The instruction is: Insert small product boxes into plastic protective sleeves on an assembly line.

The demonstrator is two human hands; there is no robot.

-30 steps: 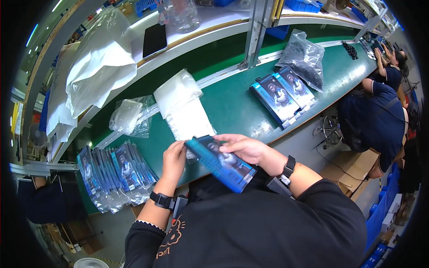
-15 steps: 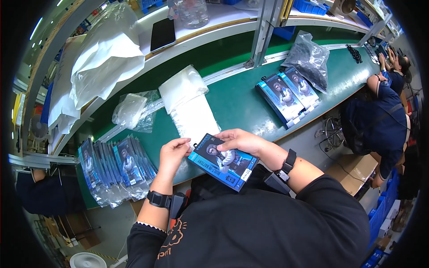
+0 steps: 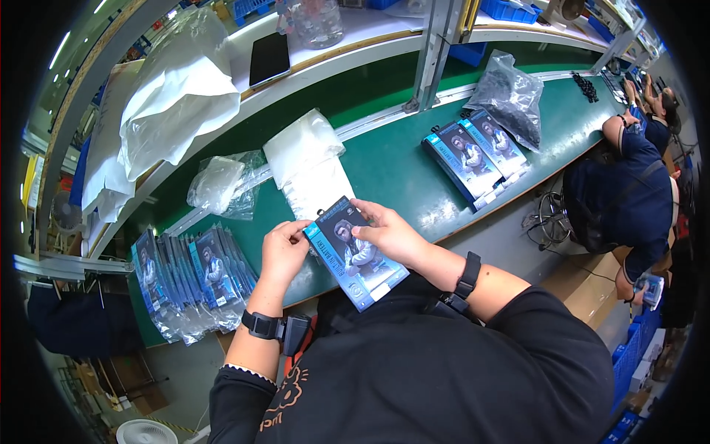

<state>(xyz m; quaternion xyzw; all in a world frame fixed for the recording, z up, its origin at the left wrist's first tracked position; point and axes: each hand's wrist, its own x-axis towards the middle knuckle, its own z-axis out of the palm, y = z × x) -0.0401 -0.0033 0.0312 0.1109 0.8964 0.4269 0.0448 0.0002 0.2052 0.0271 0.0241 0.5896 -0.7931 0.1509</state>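
A flat, dark blue retail box (image 3: 355, 255) with a printed figure and a hang tab is tilted in front of me, over the bench's near edge. My right hand (image 3: 384, 233) grips its upper right side, thumb on the front. At its upper left corner my left hand (image 3: 285, 251) is closed in a pinch. What those fingers hold is hidden; a little crinkled clear plastic shows just below them. Behind the box lies a stack of clear plastic bags (image 3: 307, 152) on the green bench.
Bagged boxes (image 3: 181, 270) stand in rows at the left. Unbagged boxes (image 3: 466, 159) lie at the right, beside a clear bag of dark parts (image 3: 506, 96). Crumpled plastic (image 3: 222, 185), a phone (image 3: 270, 59) and a metal post (image 3: 433, 63) are farther back. Co-workers (image 3: 621, 185) sit at right.
The box has turned more upright and its top has risen slightly. My left hand has moved left and down, from the bag stack to the box's upper left corner.
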